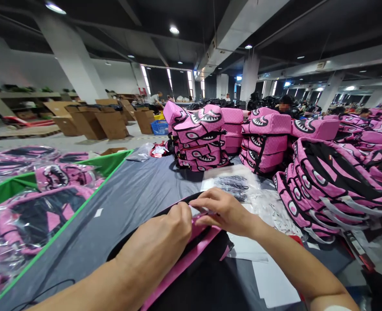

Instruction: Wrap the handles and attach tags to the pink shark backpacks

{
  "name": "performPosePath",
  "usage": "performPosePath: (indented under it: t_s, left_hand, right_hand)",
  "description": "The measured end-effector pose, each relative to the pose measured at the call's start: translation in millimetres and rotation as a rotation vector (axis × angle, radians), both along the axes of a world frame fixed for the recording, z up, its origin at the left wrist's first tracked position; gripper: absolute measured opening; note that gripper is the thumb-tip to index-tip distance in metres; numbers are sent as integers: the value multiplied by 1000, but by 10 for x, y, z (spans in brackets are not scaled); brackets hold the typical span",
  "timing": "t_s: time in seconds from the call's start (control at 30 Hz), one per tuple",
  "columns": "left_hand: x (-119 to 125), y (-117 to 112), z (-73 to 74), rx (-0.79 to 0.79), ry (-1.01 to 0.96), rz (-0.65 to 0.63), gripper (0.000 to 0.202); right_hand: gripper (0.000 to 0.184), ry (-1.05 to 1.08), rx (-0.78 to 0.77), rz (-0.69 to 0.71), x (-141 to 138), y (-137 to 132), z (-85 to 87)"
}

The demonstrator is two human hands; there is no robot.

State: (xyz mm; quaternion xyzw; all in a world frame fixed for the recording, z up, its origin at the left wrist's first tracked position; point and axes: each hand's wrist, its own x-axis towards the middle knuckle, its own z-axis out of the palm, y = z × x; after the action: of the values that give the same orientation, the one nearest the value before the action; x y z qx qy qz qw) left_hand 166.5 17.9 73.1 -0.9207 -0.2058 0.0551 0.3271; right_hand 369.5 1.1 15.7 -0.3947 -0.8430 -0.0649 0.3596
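A pink and black backpack [197,259] lies on the grey table [129,194] right in front of me. My left hand [165,235] is closed in a pinch on the bag's top edge, near its zipper line. My right hand [225,211] comes in from the right, fingers curled and pinching the same edge a little further along. The two hands almost touch. What exactly sits between the fingertips is too small to make out.
Stacks of pink shark-mouth backpacks [200,138] stand at the back and fill the right side [329,185]. A green bin [12,185] of bagged backpacks is at the left. Clear plastic bags [232,181] and white paper sheets [271,280] lie nearby. Cardboard boxes [103,121] and people sit far behind.
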Motion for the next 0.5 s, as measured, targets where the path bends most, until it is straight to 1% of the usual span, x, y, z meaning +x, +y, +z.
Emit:
performPosePath:
  t_s: [0.03, 0.07, 0.1, 0.17, 0.2, 0.23, 0.27, 0.3, 0.37, 0.43, 0.47, 0.5]
  left_hand:
    - [11, -18, -5, 19, 18, 13, 35]
    - [21, -37, -14, 26, 17, 31, 37]
    - [28, -55, -26, 23, 0, 52, 37]
    - [21, -64, -54, -28, -57, 86, 37]
    - [3, -44, -63, -91, -109, 104, 36]
    - [-28, -2, -66, -199, -182, 115, 34]
    - [-70, 64, -63, -360, -273, 126, 33]
    - [-121, 151, -52, -579, -382, 141, 35]
    - [-226, 362, -25, -1161, -616, 222, 48]
    - [-294, 547, -19, -1754, -787, 357, 66]
    - [-301, 602, -33, -1994, -828, 421, 70]
    - [-288, 623, -61, -2190, -826, 462, 73]
  right_hand:
    - [19, -91, 123, -59, -69, 40, -30]
    - [17, -173, 241, -119, -132, 84, -52]
    - [23, -236, 342, -164, -182, 125, -65]
    - [33, -279, 473, -202, -239, 182, -69]
    - [34, -266, 514, -201, -245, 194, -65]
    - [33, -245, 546, -193, -239, 194, -63]
    - [30, -224, 573, -181, -225, 183, -64]
    - [27, -207, 593, -170, -206, 163, -71]
    - [20, -177, 614, -152, -170, 104, -98]
    - [14, -150, 609, -130, -148, 35, -129]
    - [12, -137, 609, -119, -144, 2, -141]
    - [11, -127, 614, -108, -142, -27, -148]
